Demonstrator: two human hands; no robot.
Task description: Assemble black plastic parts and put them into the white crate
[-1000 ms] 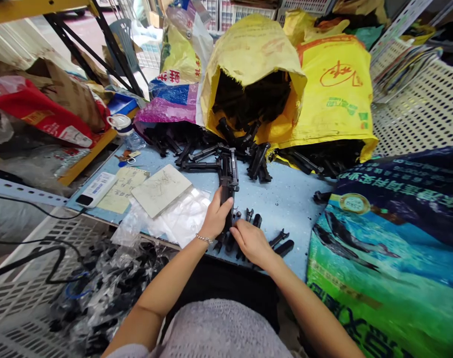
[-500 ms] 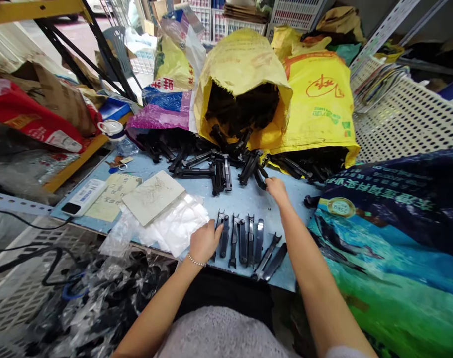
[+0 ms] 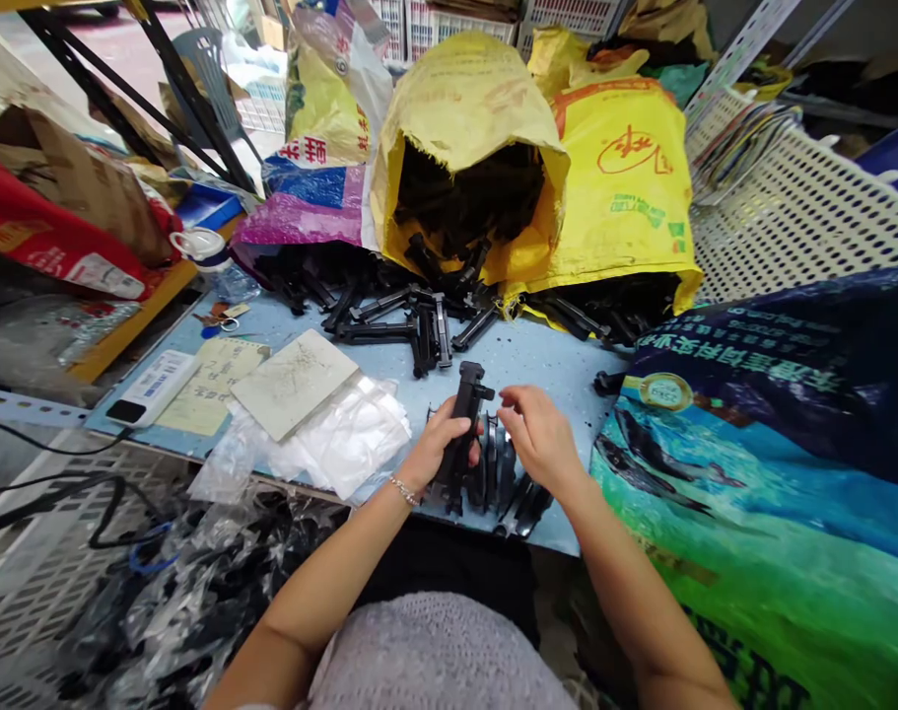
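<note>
My left hand [image 3: 441, 442] is wrapped round a black plastic part [image 3: 466, 402], which it holds upright above the front of the blue table [image 3: 559, 367]. Just right of that part is my right hand [image 3: 538, 434], its fingers bent and the thumb and forefinger apart, with nothing visible between them. Beneath both hands lies a row of black parts [image 3: 499, 473], partly hidden. More black parts [image 3: 379, 330] are heaped at the back of the table, spilling from a yellow sack [image 3: 478, 89].
Clear plastic bags [image 3: 345, 444] lie left of my hands, under a grey board [image 3: 295, 383]. Farther left are a white device [image 3: 154, 388] and a paper note [image 3: 223, 385]. A blue-green sack [image 3: 759, 434] stands right; a basket of wrapped items [image 3: 227, 592] sits below left.
My left hand has risen from the row and taken hold of a black part. My right hand has come back from the heap toward it and opened.
</note>
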